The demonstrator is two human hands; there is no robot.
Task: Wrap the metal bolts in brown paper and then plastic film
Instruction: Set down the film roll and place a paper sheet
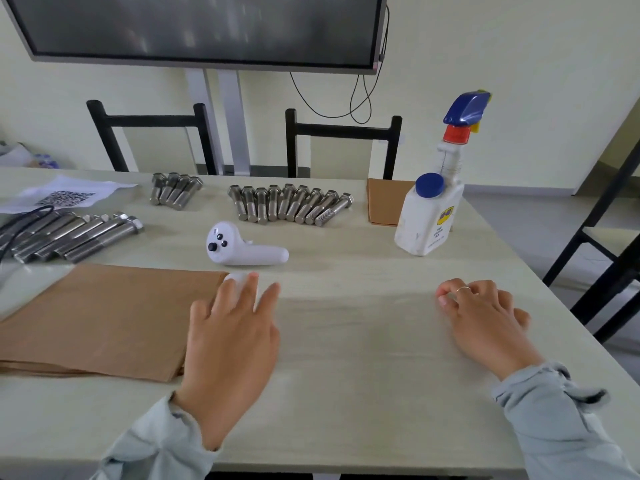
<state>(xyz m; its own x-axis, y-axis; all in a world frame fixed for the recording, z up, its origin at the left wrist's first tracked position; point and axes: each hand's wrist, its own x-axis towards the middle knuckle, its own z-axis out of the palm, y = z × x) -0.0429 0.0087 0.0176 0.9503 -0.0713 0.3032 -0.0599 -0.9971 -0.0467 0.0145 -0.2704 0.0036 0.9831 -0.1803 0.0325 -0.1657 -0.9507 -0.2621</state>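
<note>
Metal bolts lie in three groups: a long row (pixel 292 203) at the back middle, a small group (pixel 175 192) to its left, and longer bolts (pixel 74 235) at the far left. A stack of brown paper (pixel 104 317) lies flat at the front left. My left hand (pixel 230 337) lies at the stack's right edge, its fingers fairly straight over a small white rounded object (pixel 237 280). My right hand (pixel 485 318) rests on the bare table (pixel 346 358) with loosely curled fingers and holds nothing. No plastic film is in view.
A white controller (pixel 242 247) lies between my left hand and the bolt row. A white spray bottle (pixel 431 216) stands at the back right, in front of smaller brown sheets (pixel 382 202). A QR-code sheet (pixel 65 197) and black cable (pixel 24 220) are far left. Two chairs stand behind the table.
</note>
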